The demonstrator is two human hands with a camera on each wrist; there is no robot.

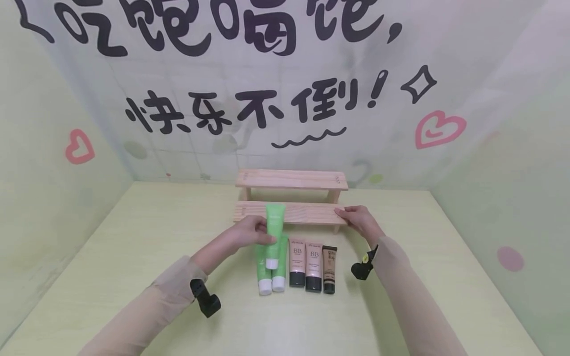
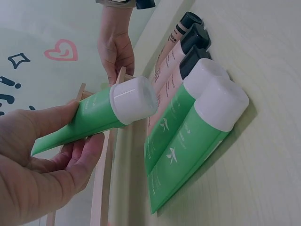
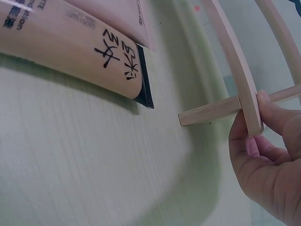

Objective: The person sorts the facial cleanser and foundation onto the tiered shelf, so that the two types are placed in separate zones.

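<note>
My left hand [image 1: 253,232] holds a green squeeze tube [image 1: 275,220] by its sides, white cap pointing down, in front of the lower step of a two-tier wooden rack [image 1: 307,213]. In the left wrist view the held tube [image 2: 94,110] is pinched between thumb and fingers, over two more green tubes [image 2: 188,141] lying on the table. At the rack's right end my right hand [image 1: 361,220] grips the end of the lower board; the right wrist view has its thumb and fingers [image 3: 240,146] on either side of the board [image 3: 244,84].
Right of the green tubes lie two pink BB cream tubes [image 1: 313,264] with black caps and a smaller tan tube [image 1: 329,267]. The rack's upper step [image 1: 291,179] stands near the printed back wall [image 1: 213,158]. Side walls [image 1: 512,198] flank the table [image 1: 311,326].
</note>
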